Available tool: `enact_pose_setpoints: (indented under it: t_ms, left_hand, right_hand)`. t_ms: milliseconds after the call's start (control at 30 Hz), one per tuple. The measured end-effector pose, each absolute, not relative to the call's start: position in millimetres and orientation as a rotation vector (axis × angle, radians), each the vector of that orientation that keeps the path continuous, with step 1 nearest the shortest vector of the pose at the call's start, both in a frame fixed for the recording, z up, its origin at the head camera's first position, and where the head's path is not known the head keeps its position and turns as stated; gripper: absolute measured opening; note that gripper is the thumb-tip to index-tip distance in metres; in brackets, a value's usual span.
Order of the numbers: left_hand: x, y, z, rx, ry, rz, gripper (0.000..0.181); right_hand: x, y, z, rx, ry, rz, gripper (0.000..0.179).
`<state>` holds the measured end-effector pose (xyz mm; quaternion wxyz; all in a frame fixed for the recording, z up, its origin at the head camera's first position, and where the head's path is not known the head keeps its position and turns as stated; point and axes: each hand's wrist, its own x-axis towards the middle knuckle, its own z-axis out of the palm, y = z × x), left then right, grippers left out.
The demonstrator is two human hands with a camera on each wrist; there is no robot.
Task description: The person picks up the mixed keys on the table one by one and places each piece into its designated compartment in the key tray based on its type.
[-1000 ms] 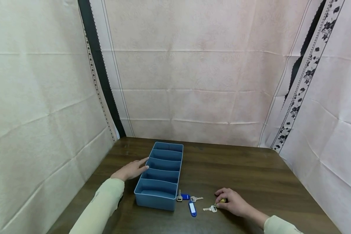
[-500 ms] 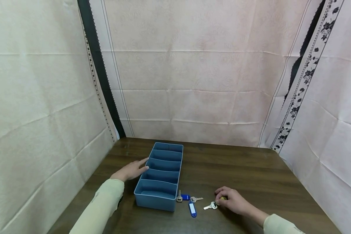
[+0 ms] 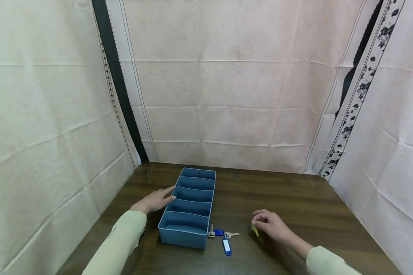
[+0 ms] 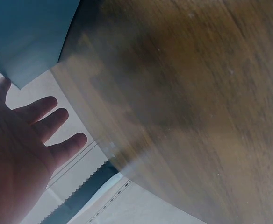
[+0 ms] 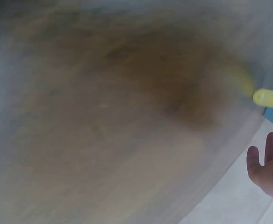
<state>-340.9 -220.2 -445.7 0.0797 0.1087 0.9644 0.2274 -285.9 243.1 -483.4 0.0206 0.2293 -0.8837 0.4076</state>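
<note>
A long blue organizer box (image 3: 183, 238) with several compartments in a row stands on the table. My left hand (image 3: 155, 200) touches its left rim with index finger and thumb extended; in the left wrist view the other fingers spread beside the blue wall. To the right of the box, my right hand (image 3: 272, 228) pinches a key with a yellow key tag (image 3: 255, 229) above the table. The tag hangs below the fingertips, while the key itself is hidden. Two keys with blue tags lie by the box's front right corner: one tag (image 3: 226, 247) points toward me, the other (image 3: 218, 232) lies sideways.
The brown wooden table (image 3: 278, 191) has rounded far corners. Pale cloth (image 3: 234, 84) hangs behind it and on both sides. One loose-lying key (image 3: 211, 232) is right against the box wall; another (image 3: 232, 234) points right.
My right hand has lifted the key with the yellow tag off the table, and the tag now dangles below the fingers. The left hand, the box and the blue-tagged keys stay put.
</note>
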Motion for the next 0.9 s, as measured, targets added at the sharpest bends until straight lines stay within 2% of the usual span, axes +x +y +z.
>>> enact_pose_setpoints:
  t_ms: [500,900]
  left_hand:
    - [-339.2,-219.8,-444.8,0.32,2.881,0.695,0.061]
    - [-337.5,-219.6,-444.6,0.322,2.875,0.707,0.06]
  right_hand:
    - [-295.7,224.7,-473.5,0.564,-2.663,1.405,0.014]
    - [-299.5,190.4,-463.1,0.48,-2.616,1.54,0.013]
